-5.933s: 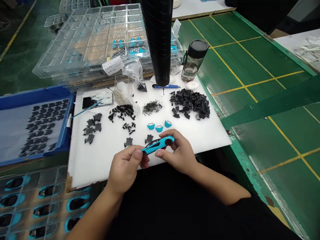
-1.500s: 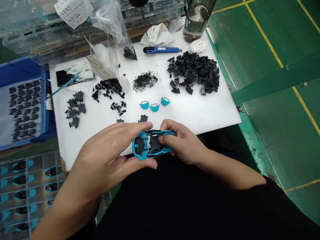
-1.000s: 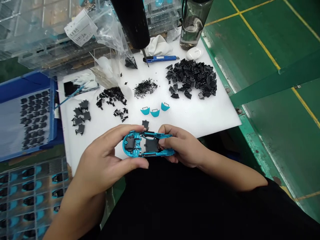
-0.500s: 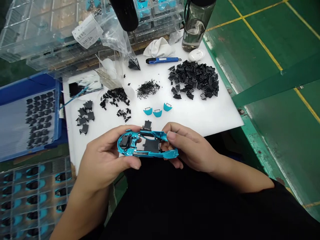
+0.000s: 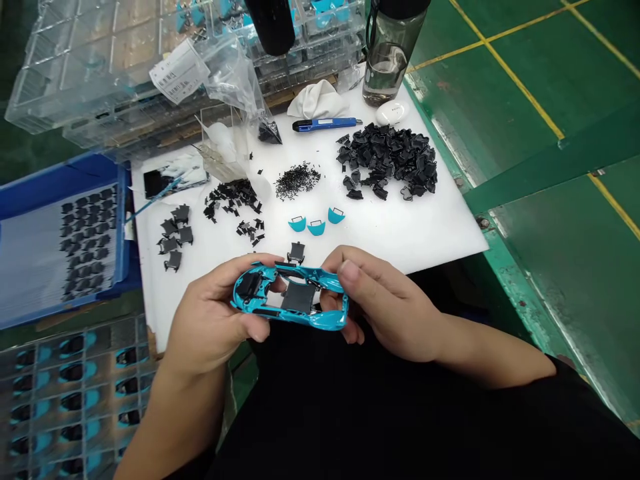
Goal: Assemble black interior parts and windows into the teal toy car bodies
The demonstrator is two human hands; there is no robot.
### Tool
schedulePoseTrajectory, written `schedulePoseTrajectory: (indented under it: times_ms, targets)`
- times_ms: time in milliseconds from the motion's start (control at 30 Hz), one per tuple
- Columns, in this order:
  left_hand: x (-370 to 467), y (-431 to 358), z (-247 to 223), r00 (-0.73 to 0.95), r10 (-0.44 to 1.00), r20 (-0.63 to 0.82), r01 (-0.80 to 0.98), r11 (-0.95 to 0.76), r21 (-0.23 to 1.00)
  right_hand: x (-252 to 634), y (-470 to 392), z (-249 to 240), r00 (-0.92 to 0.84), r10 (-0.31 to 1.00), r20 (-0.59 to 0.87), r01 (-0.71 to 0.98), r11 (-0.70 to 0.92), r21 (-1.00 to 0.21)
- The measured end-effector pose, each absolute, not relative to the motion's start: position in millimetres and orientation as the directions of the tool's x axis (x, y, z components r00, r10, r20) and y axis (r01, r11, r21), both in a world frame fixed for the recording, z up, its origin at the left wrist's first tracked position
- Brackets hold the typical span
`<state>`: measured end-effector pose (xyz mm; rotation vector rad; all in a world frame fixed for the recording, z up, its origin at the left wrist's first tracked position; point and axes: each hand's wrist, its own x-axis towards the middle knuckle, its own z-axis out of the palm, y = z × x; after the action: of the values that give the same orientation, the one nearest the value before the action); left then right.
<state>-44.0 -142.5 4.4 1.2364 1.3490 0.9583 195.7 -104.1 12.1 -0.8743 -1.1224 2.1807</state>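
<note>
A glossy blue toy car body (image 5: 320, 319) with dark parts inside is held between both hands over the table's front edge. My left hand (image 5: 213, 313) grips its left end, fingers behind and thumb at the near side. At the right end my right hand (image 5: 383, 303) pinches the body, its thumb on top and some fingers beneath. One dark grey part (image 5: 297, 251) lies just behind the body. Farther back are three small blue pieces (image 5: 316, 228), a heap of tiny black pins (image 5: 297, 180) and a small group of black pieces (image 5: 250, 231).
A big pile of black parts (image 5: 395, 160), a blue cutter (image 5: 327, 125), a white cloth (image 5: 317, 100) and a water bottle (image 5: 390, 63) stand or lie farther back. Clear plastic cases (image 5: 75, 80) are stacked behind. At left is a blue bin (image 5: 121, 227).
The blue car body has turned and tilted in my hands, showing more of its near side and right end. The whole view has shifted slightly.
</note>
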Motion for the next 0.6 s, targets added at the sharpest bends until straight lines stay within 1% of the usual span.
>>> schedulePoseTrajectory:
  times_ms: [167, 300, 433, 500, 533, 600]
  targets:
    - [-40.5, -138.4, 7.9, 0.064, 0.994, -0.094, 0.212, 0.079, 0.974, 195.5, -107.2, 14.0, -0.627, 0.733, -0.263, -0.163, -0.454, -0.876]
    - [-36.6, -138.4, 9.1, 0.063, 0.997, -0.053, 0.201, 0.040, 0.979, 196.9, -108.3, 17.8, -0.618, 0.754, -0.222, -0.167, -0.402, -0.900]
    - [-35.8, -139.9, 9.2, 0.079, 0.997, -0.015, 0.218, -0.003, 0.976, 198.6, -109.8, 19.8, -0.607, 0.759, -0.234, -0.139, -0.392, -0.909]
    - [-37.4, -138.9, 9.3, 0.111, 0.993, 0.041, 0.244, -0.067, 0.967, 198.6, -109.8, 19.3, -0.616, 0.743, -0.260, -0.154, -0.438, -0.886]
    - [-38.8, -137.7, 9.4, 0.134, 0.987, 0.084, 0.261, -0.117, 0.958, 198.2, -109.3, 18.6, -0.631, 0.722, -0.283, -0.173, -0.486, -0.857]
    - [-42.5, -134.4, 9.7, 0.200, 0.961, 0.192, 0.306, -0.248, 0.919, 196.6, -107.5, 16.2, -0.674, 0.658, -0.335, -0.220, -0.612, -0.759]
